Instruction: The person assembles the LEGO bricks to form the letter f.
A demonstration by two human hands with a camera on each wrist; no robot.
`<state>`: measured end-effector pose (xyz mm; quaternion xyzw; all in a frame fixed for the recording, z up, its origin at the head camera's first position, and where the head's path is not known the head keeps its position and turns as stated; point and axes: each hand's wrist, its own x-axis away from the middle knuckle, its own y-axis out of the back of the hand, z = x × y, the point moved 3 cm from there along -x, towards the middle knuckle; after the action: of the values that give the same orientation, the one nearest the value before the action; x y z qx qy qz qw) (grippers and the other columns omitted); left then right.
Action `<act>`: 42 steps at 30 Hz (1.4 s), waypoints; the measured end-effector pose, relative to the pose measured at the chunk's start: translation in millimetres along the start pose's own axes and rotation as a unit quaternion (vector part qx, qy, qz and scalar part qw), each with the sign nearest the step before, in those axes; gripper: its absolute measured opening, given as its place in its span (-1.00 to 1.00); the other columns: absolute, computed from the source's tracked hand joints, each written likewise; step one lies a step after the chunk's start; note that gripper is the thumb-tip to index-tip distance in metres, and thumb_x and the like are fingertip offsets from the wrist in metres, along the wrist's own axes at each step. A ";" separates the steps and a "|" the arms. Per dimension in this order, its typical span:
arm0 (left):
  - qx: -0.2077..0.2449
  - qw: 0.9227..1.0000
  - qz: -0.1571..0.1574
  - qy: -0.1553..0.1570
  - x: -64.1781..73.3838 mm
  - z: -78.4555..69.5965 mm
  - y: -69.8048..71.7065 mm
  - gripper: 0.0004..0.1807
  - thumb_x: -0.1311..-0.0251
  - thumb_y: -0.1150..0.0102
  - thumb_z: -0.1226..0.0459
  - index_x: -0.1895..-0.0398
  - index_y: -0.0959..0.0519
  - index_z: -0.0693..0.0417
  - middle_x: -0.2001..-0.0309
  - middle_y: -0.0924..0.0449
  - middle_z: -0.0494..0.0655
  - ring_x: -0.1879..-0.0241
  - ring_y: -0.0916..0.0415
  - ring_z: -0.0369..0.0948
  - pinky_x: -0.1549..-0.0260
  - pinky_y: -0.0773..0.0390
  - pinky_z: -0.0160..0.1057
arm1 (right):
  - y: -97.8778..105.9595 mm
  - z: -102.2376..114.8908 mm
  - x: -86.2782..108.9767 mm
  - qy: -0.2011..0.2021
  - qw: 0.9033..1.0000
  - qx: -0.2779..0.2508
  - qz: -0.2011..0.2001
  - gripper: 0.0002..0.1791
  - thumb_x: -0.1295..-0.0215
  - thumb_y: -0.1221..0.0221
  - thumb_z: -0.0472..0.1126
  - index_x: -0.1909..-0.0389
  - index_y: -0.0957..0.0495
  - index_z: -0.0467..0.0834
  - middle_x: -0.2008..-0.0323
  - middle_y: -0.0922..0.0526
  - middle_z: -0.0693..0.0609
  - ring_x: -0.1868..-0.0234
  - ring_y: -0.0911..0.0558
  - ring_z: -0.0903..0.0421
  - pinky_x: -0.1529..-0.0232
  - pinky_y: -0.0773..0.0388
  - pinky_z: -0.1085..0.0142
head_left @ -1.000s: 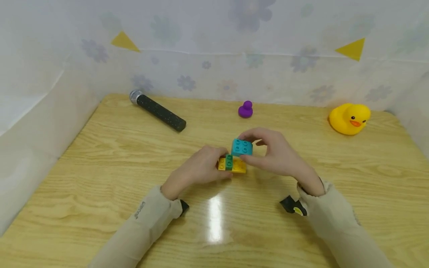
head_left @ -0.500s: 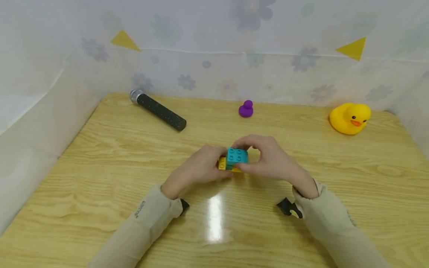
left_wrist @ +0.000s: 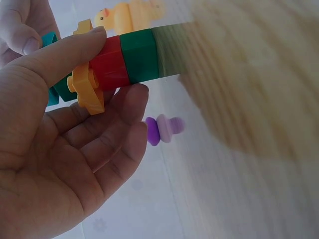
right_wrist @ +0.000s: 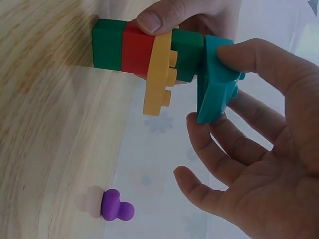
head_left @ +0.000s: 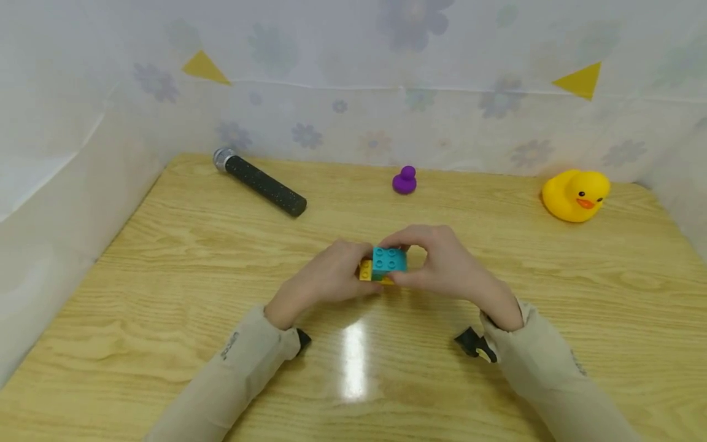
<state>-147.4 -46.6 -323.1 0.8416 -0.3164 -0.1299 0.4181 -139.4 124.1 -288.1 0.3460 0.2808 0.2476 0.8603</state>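
Observation:
A stack of toy building bricks stands on the wooden table (head_left: pixel 353 393). In the right wrist view a green brick (right_wrist: pixel 107 45) is at its base, then a red brick (right_wrist: pixel 135 47), a longer yellow brick (right_wrist: pixel 158 74) and another green brick (right_wrist: pixel 189 57). My left hand (head_left: pixel 326 276) grips the stack around the red and yellow bricks. On top, my right hand (head_left: pixel 450 267) pinches a teal brick (right_wrist: pixel 217 82) with a curved overhanging side between thumb and fingers. It touches the upper green brick; how firmly it sits I cannot tell.
Behind the hands are a toy microphone (head_left: pixel 262 184) at the left, a small purple duck (head_left: pixel 405 181) in the middle and a yellow rubber duck (head_left: pixel 574 196) at the right. A flower-patterned white cloth (head_left: pixel 353 123) hangs along the back edge.
My right hand has brought the teal brick left and down onto the upper green brick, covering it from above. The left hand has kept its place on the stack.

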 end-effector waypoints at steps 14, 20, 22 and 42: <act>0.004 1.000 0.006 0.000 -1.2 -1.4 -1.4 -0.58 -0.11 -0.38 0.17 0.01 -0.52 0.15 0.23 -0.61 -0.13 0.32 -0.49 -0.29 0.29 -0.49 -0.31 | -0.3 1.0 1.1 0.011 1.000 -0.002 -0.001 -0.63 0.04 -0.39 -0.35 0.13 -0.65 -0.26 0.23 -0.69 -0.05 0.24 -0.63 0.12 0.21 -0.58 0.09; 0.001 1.000 0.006 -0.003 -1.4 -2.5 -1.2 -0.57 -0.11 -0.38 0.18 -0.01 -0.52 0.13 0.24 -0.60 -0.16 0.32 -0.48 -0.29 0.28 -0.49 -0.31 | -2.9 1.0 1.7 0.012 1.000 -0.004 0.000 -0.64 0.03 -0.38 -0.37 0.13 -0.65 -0.28 0.23 -0.70 -0.06 0.24 -0.64 0.11 0.19 -0.58 0.09; 0.001 1.000 0.006 -0.002 -1.3 -2.6 -1.3 -0.58 -0.10 -0.38 0.18 0.00 -0.52 0.13 0.26 -0.59 -0.16 0.33 -0.48 -0.29 0.29 -0.49 -0.32 | -3.6 1.5 1.8 0.017 1.000 0.001 0.000 -0.65 0.02 -0.37 -0.39 0.13 -0.65 -0.29 0.23 -0.70 -0.07 0.23 -0.65 0.08 0.19 -0.58 0.09; 0.054 0.995 -0.070 -0.039 0.2 -5.4 6.3 -0.58 -0.14 -0.34 0.18 -0.04 -0.51 0.13 0.09 -0.59 -0.09 0.10 -0.52 -0.17 0.07 -0.51 -0.18 | 8.8 -5.1 3.0 -0.014 0.999 0.046 0.017 -0.63 0.00 -0.37 -0.36 0.09 -0.66 -0.24 0.21 -0.70 -0.03 0.29 -0.59 0.13 0.31 -0.54 0.09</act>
<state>-147.4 -46.2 -314.8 0.8773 -0.2792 -0.1745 0.3491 -142.5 133.9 -285.6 0.3931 0.2740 0.2443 0.8430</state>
